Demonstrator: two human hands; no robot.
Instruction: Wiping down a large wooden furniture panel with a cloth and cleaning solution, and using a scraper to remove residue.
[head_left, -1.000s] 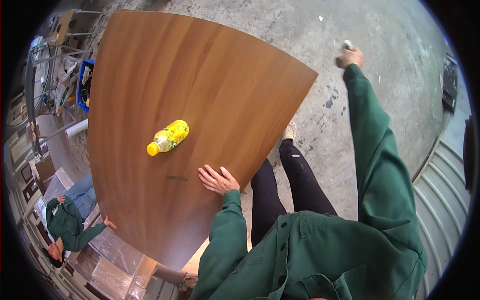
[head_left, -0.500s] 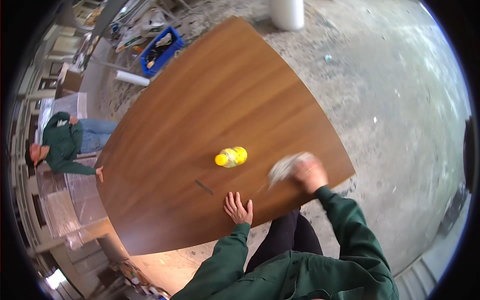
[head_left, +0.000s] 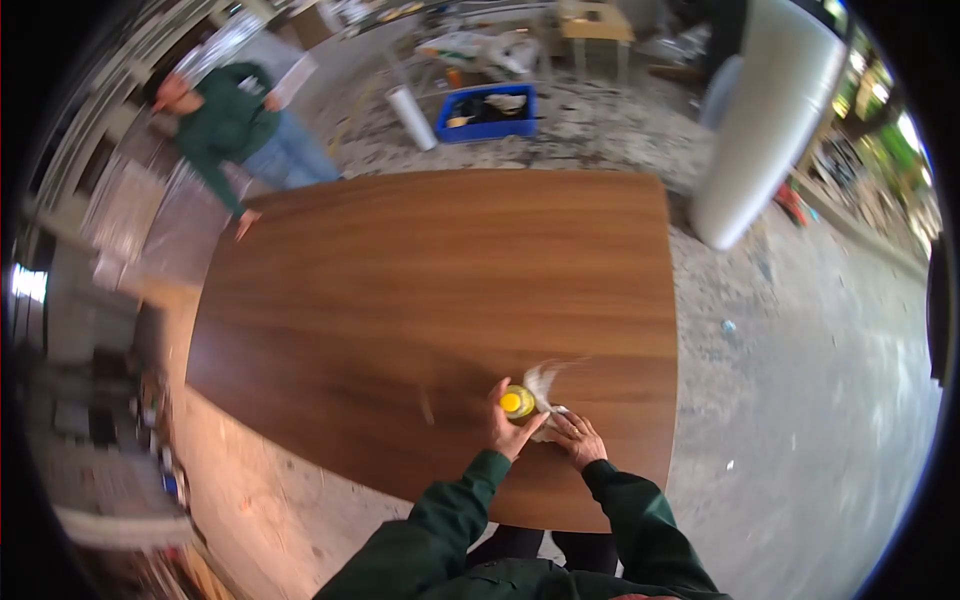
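Observation:
Near the front edge of a brown wood-grain tabletop [head_left: 430, 270], my left hand [head_left: 507, 428] is wrapped round a yellow-capped bottle [head_left: 516, 402]. The bottle's cap faces up toward me. Just right of it, my right hand [head_left: 577, 438] holds a whitish cloth [head_left: 543, 385]. One end of the cloth is smeared by motion, and it lies against the bottle's side. A small dark strip or mark [head_left: 427, 404] shows faintly on the wood left of my left hand.
A co-worker [head_left: 225, 125] in a green top stands at the far left, one hand on the tabletop's corner. Behind the table are a blue crate [head_left: 487, 112] and a white roll [head_left: 411, 118]. A tall wrapped roll [head_left: 768, 120] stands beyond the far right corner.
My left hand has left the bare wood and taken hold of the bottle. My right hand has brought the cloth in beside it. The view has turned, so the table appears squarer to me.

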